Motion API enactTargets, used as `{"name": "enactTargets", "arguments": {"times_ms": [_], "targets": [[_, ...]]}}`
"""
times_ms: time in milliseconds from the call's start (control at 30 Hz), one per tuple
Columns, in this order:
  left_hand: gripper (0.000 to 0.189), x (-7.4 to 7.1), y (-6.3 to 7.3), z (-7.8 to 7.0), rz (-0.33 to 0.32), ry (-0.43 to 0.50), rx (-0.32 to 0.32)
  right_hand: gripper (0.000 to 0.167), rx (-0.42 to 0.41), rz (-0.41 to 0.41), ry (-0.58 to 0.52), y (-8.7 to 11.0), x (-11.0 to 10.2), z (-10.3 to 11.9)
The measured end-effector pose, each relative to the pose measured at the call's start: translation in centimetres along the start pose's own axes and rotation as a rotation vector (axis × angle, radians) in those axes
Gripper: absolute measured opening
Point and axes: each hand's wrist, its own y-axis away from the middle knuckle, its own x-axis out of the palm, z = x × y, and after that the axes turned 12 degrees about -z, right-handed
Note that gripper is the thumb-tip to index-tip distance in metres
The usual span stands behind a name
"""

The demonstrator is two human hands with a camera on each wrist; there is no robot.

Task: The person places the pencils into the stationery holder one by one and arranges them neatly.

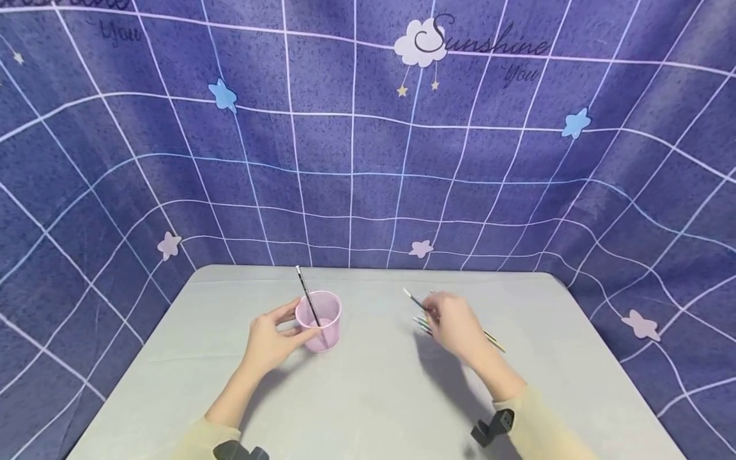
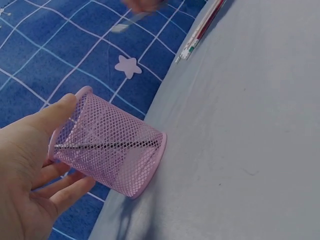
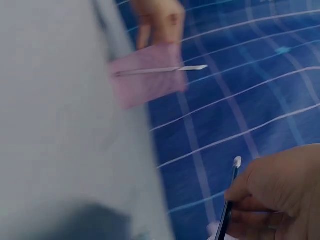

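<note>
A pink mesh pen cup [image 1: 331, 333] stands on the table, its rim gripped between the thumb and fingers of my left hand [image 1: 269, 342]. One dark pencil [image 1: 307, 294] leans inside it, its upper end sticking out past the rim; the left wrist view shows its shaft through the mesh [image 2: 112, 165]. To the right, my right hand [image 1: 457, 324] pinches another dark pencil [image 3: 227, 215] with a white tip, held above the table. Several more pencils [image 1: 496, 342] lie under and beside that hand, which partly hides them.
The pale grey tabletop [image 1: 368, 396] spreads between the two hands and toward the front. Behind and at both sides hangs a blue curtain [image 1: 322, 198] with a grid, stars and clouds. Both wrists carry small black devices [image 1: 493, 427].
</note>
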Motion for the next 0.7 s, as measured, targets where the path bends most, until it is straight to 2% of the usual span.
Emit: {"name": "enactTargets", "arguments": {"times_ms": [200, 367, 600, 700], "targets": [[0.077, 0.0, -0.1, -0.1, -0.010, 0.034, 0.002, 0.013, 0.026, -0.102, -0.275, -4.7, -1.0, 4.0], [0.078, -0.1, -0.1, -0.1, -0.013, 0.034, -0.012, 0.012, 0.066, -0.171, -0.424, -7.4, -0.1, 7.0], [0.077, 0.0, 0.1, -0.1, -0.012, 0.039, -0.020, 0.014, 0.133, -0.232, -0.652, -9.2, 2.5, 9.9], [0.076, 0.0, -0.1, -0.2, -0.015, 0.028, 0.000, 0.015, 0.130, -0.227, -0.701, -9.7, 3.8, 10.9]]}}
